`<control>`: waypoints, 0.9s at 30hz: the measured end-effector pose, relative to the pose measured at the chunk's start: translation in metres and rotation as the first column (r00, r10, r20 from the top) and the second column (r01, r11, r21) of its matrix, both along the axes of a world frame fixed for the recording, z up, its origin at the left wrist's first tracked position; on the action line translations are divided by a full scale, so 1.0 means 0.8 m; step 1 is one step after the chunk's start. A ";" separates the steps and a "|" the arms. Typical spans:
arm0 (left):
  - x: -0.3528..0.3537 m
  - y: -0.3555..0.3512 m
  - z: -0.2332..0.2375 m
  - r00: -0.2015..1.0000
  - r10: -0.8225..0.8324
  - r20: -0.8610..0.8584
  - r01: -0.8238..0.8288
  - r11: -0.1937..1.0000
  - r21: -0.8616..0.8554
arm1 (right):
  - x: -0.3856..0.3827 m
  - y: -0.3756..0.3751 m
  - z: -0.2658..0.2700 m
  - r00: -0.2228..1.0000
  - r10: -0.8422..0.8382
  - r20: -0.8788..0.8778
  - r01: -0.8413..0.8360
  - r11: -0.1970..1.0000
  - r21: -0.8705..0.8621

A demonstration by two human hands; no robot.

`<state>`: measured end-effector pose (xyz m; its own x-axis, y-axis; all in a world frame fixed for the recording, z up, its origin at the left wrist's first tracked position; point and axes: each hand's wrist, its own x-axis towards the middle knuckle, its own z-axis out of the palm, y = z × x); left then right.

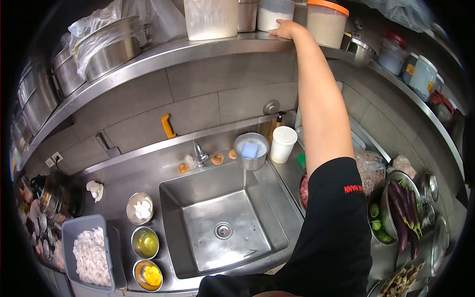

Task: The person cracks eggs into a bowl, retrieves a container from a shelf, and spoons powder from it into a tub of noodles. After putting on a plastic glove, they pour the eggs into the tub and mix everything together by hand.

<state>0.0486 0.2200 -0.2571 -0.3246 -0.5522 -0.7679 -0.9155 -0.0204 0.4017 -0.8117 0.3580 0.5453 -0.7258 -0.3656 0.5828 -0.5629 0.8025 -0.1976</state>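
My right grip [284,30] touches the clear tub [273,11], can't tell if closed; I'd grasp low, keep it upright.

The touched tub [268,20] is white below and grey-blue above, its neighbour jar [324,27] cream under an orange lid [327,6]. The sleeve [334,213] is black with red lettering [353,189]; the sponge [250,150] is pale blue, the eggplants [400,209] deep purple, the yolks [152,275] yellow, and the bin [68,242] blue-grey.
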 end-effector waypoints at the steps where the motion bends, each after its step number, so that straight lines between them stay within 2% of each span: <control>1: 0.000 0.000 -0.002 1.000 0.007 0.001 -0.007 1.000 0.002 | -0.008 -0.006 -0.002 0.998 0.009 -0.062 -0.007 1.000 0.030; 2: 0.000 0.004 0.000 1.000 0.009 0.002 -0.009 1.000 0.006 | -0.014 -0.011 -0.002 0.992 0.021 -0.124 -0.013 0.998 0.064; 3: 0.000 0.006 -0.004 1.000 0.019 0.000 -0.019 1.000 0.009 | 0.002 -0.007 0.002 0.979 -0.022 -0.203 0.023 1.000 0.003; 5: 0.002 0.012 -0.006 1.000 0.028 0.001 -0.028 0.999 0.018 | 0.039 0.012 0.018 0.912 -0.154 -0.380 0.016 0.939 -0.343; 6: 0.005 0.014 -0.004 0.999 0.040 0.000 -0.040 0.999 0.017 | 0.037 0.027 0.025 0.727 -0.265 -0.633 0.000 0.922 -0.386; 7: 0.006 0.016 -0.004 0.999 0.045 0.000 -0.045 0.999 0.020 | 0.019 0.045 0.052 0.707 -0.415 -0.572 0.238 0.902 -0.360; 8: 0.009 0.019 -0.005 0.998 0.056 0.000 -0.056 0.998 0.021 | 0.121 0.070 0.052 0.800 -0.413 -0.436 0.267 0.895 -0.357; 9: 0.009 0.021 -0.004 0.998 0.060 0.004 -0.061 0.998 0.025 | 0.036 0.101 0.063 0.539 -0.535 -0.650 0.282 0.842 -0.460; 10: 0.012 0.024 -0.004 0.998 0.064 0.007 -0.064 0.998 0.027 | -0.004 0.128 0.079 0.584 -0.542 -0.604 0.297 0.835 -0.463; 11: 0.013 0.026 -0.005 0.997 0.072 0.007 -0.072 0.997 0.029 | 0.005 0.140 0.082 0.737 -0.520 -0.432 0.369 0.845 -0.387; 12: 0.017 0.028 -0.007 0.997 0.073 0.011 -0.074 0.997 0.031 | 0.002 0.154 0.093 0.892 -0.402 -0.208 0.324 0.888 -0.326; 15: 0.022 0.035 -0.012 0.996 0.090 0.011 -0.090 0.995 0.034 | 0.012 0.145 0.093 0.882 -0.433 -0.186 0.364 0.877 -0.313; 17: 0.026 0.038 -0.011 0.995 0.096 0.016 -0.096 0.995 0.028 | 0.044 0.129 0.080 0.770 -0.570 -0.286 0.471 0.811 -0.347; 18: 0.026 0.040 -0.009 0.995 0.098 0.015 -0.099 0.995 0.031 | 0.059 0.116 0.076 0.771 -0.570 -0.283 0.470 0.810 -0.350; 19: 0.026 0.040 -0.008 0.995 0.101 0.012 -0.101 0.994 0.030 | 0.075 0.099 0.074 0.786 -0.415 -0.458 0.230 0.885 -0.406; 20: 0.025 0.042 -0.008 0.995 0.103 0.013 -0.104 0.994 0.025 | 0.093 0.079 0.074 0.734 -0.260 -0.628 -0.027 0.912 -0.409; 22: 0.027 0.046 -0.007 0.994 0.107 0.009 -0.107 0.994 0.028 | 0.131 0.019 0.080 0.635 0.099 -0.766 -0.444 0.858 -0.257; 23: 0.027 0.047 -0.007 0.994 0.109 0.008 -0.109 0.994 0.026 | 0.155 -0.006 0.087 0.675 0.383 -0.630 -0.608 0.772 -0.182; 24: 0.028 0.049 -0.006 0.994 0.107 0.007 -0.107 0.994 0.025 | 0.175 -0.029 0.094 0.630 0.636 -0.445 -0.753 0.641 -0.150; 26: 0.030 0.051 -0.004 0.994 0.106 0.006 -0.106 0.994 0.023 | 0.161 -0.093 0.087 0.685 0.546 -0.483 -0.660 0.745 -0.095; 27: 0.029 0.051 -0.004 0.995 0.103 0.004 -0.103 0.994 0.022 | 0.155 -0.105 0.083 0.688 0.542 -0.483 -0.657 0.747 -0.098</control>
<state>0.0721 0.2608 -0.2602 -0.2648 -0.5658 -0.7809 -0.9090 -0.1238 0.3979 -0.6880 0.2742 0.6119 -0.0796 -0.4425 0.8932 -0.9756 0.2186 0.0214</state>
